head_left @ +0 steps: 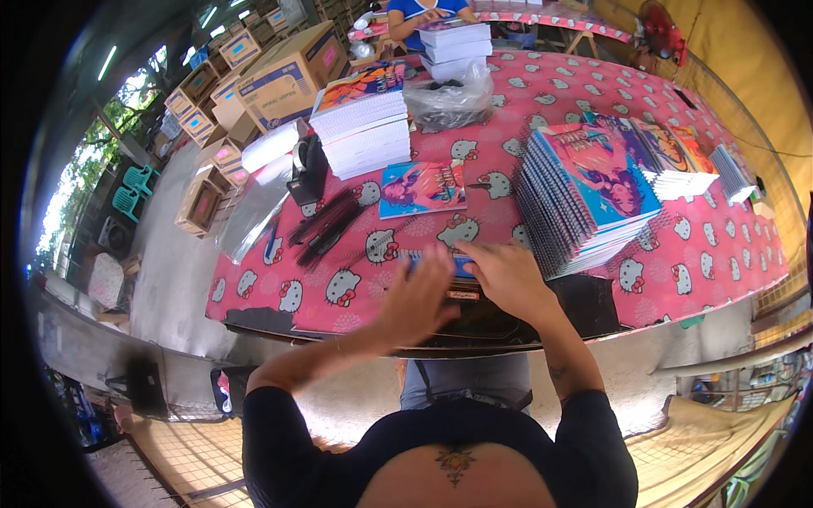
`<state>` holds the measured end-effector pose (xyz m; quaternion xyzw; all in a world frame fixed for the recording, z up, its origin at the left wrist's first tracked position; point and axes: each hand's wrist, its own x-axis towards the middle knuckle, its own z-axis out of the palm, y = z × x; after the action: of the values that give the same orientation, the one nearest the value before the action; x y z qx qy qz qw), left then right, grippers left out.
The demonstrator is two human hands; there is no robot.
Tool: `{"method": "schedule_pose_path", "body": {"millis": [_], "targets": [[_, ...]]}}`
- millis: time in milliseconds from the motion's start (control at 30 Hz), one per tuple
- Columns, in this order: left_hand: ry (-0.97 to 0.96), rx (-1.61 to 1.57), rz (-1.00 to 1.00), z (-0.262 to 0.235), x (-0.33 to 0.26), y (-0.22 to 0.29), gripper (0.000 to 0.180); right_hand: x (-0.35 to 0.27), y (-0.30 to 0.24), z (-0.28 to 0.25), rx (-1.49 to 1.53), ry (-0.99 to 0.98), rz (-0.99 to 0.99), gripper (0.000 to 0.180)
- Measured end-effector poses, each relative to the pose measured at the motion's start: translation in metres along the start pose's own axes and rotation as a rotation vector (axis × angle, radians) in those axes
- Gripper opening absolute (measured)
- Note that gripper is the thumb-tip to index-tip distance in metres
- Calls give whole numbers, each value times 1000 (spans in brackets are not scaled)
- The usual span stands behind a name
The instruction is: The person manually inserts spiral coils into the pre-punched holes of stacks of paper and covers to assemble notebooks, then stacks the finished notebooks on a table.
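Observation:
My left hand and my right hand rest side by side at the near edge of the pink cartoon-cat tablecloth. Between their fingers lies a small blue flat object, mostly hidden; both hands touch it and the fingers are bent over it. Right of my right hand leans a tall stack of spiral notebooks with colourful covers. A single notebook lies flat just beyond my hands.
A white-edged notebook stack stands at the far left, with a black tape dispenser and black pens nearby. A clear plastic bag and more stacks lie farther back, where another person sits. Cardboard boxes stand on the left.

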<state>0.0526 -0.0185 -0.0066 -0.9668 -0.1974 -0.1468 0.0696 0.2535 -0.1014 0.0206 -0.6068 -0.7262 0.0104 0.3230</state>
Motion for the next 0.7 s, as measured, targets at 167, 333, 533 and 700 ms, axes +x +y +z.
{"method": "schedule_pose_path", "body": {"millis": [167,333,533,700], "targets": [[50,163,-93,-19,33,-7,90,0,-5,-3,-107,-11,-7,53],[11,-76,63,13,-23,18,91,-30,17,-22,491,247,107,72],[17,-16,55,9,5,19,86,-54,44,35,866,292,305,61],[75,187,2,-19,37,2,86,-37,26,46,956,343,255,63]]}}
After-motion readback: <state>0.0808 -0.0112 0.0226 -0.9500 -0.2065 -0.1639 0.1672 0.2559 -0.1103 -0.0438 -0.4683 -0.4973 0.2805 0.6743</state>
